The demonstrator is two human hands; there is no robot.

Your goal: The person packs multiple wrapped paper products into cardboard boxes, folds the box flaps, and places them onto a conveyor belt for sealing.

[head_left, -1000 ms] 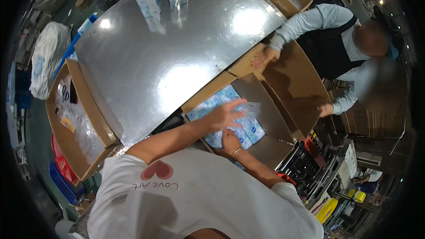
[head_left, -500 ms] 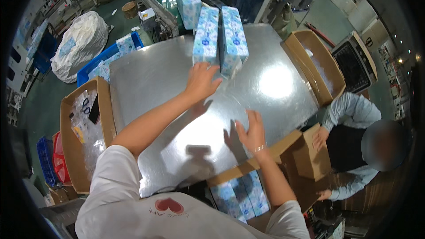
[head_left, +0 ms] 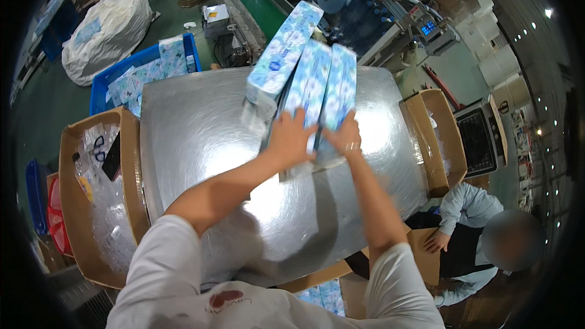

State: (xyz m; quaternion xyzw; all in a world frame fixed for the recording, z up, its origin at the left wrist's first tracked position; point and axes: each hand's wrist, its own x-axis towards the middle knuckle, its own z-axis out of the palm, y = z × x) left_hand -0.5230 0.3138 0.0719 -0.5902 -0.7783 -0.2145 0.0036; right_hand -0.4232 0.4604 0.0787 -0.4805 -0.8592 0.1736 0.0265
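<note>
Three long blue-and-white packs (head_left: 309, 76) side by side on the far part of the metal table (head_left: 183, 158). Long axes all running away from the body, far ends veering right. Most slanted, the left pack (head_left: 283, 55), near end aimed down and left, with loose clear film (head_left: 259, 113) about that end. Closer to straight ahead, the middle pack (head_left: 311, 79) and the right pack (head_left: 340, 88), nearly parallel, just beside each other. Between left and middle, a narrow wedge, widening toward the near ends.

On the near end of the middle pack, the left hand (head_left: 286, 141), fingers spread wide, thumb out to the right. At the near end of the right pack, the right hand (head_left: 344, 135), blurred, thumb and fingers apart; firm hold or mere touch, cannot tell.

Off to the left, a carton (head_left: 131, 173) of clear plastic and a blue crate (head_left: 196, 58) of similar wrapping. Below the near table edge, more packs (head_left: 323, 297); farther right, a co-worker's hand (head_left: 437, 240) on cardboard (head_left: 426, 265).
</note>
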